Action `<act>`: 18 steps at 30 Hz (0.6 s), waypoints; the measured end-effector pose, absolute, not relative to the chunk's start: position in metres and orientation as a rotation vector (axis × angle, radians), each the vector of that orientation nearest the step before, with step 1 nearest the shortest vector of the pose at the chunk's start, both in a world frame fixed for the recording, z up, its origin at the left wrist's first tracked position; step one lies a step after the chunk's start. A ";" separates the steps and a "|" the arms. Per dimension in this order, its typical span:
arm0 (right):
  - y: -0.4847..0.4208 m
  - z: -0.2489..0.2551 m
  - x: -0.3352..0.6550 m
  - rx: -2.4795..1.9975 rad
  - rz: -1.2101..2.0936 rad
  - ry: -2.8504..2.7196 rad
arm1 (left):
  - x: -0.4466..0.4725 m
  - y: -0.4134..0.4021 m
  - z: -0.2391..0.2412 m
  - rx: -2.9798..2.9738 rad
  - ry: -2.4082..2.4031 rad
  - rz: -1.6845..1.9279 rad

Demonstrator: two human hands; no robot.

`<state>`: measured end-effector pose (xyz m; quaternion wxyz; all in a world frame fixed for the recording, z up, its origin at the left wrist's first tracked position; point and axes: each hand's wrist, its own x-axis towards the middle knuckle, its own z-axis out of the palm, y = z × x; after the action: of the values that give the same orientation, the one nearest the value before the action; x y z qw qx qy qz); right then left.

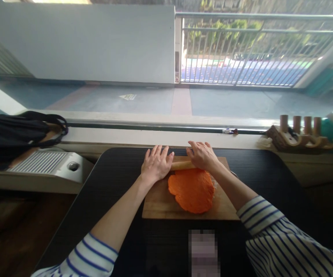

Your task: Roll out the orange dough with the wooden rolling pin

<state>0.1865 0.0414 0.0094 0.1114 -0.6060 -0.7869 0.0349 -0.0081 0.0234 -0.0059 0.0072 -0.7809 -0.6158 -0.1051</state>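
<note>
Far left, a black bag [10, 134] lies on a ribbed white appliance [44, 163]. On the black table [270, 181], the left hand [155, 163] lies flat, fingers spread, palm pressing the rolling pin [180, 165]. The right hand [202, 155] presses it too, open and flat (no grip from either). Just near of the pin, orange dough [192, 189] lies flattened on the wooden board [157, 204]. Far right, a wooden rack [299, 136] lines the sill.

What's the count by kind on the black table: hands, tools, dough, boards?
Hands: 2, left hand and right hand, both flat on the pin
Rolling pin: 1
Orange dough: 1
Wooden board: 1
Total: 5
</note>
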 end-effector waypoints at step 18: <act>0.068 0.014 0.182 -1.902 0.077 -2.340 | -0.009 0.055 -0.002 -2.499 -1.940 -0.432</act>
<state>0.1819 0.0685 0.0142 0.0625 -0.6294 -0.7741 0.0253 -0.0094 0.0550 -0.0015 -0.0256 -0.7824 -0.6074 -0.1353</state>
